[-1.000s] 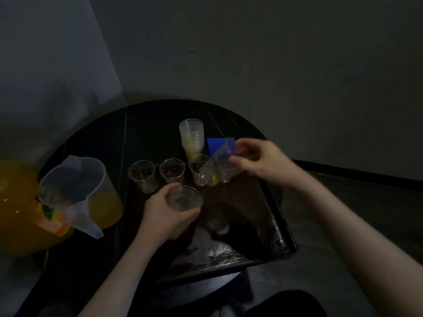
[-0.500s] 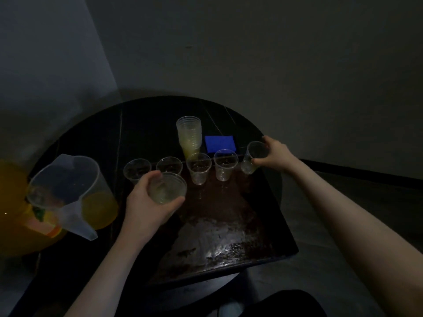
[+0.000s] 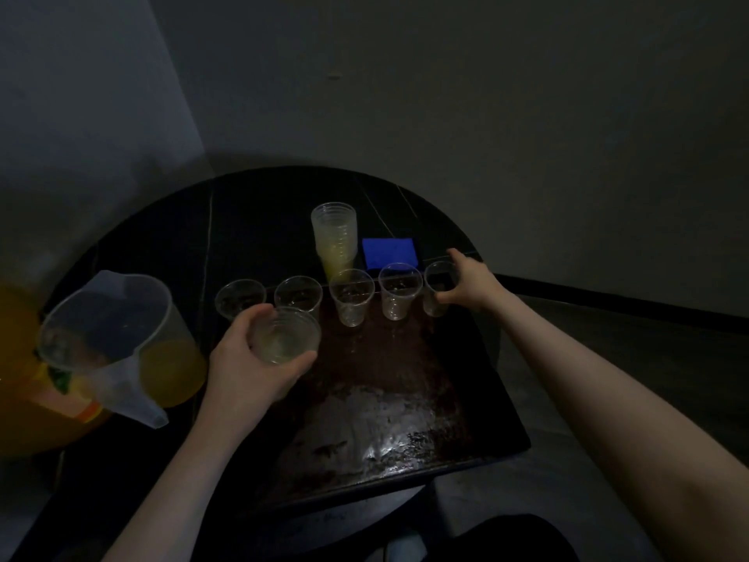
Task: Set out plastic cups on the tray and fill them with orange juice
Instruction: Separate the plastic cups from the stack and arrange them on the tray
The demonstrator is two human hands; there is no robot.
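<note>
Far left on the counter (image 3: 259, 204): orange juice bottle (image 3: 24, 371), then a clear jug (image 3: 117, 338) part-filled with juice; the left hand (image 3: 247, 358) has its grip curled round a nested cup stack (image 3: 285, 334) held over the near-left of the tray (image 3: 385, 419). Along the tray's far edge stand five empty cups; a taller cup stack (image 3: 334, 237) and a blue card (image 3: 390, 253) lie behind them. The right hand (image 3: 466, 283) grips the rightmost cup (image 3: 437, 290); judgement: seat it flat, in line, spaced from its neighbour before releasing, since light cups tip easily.
</note>
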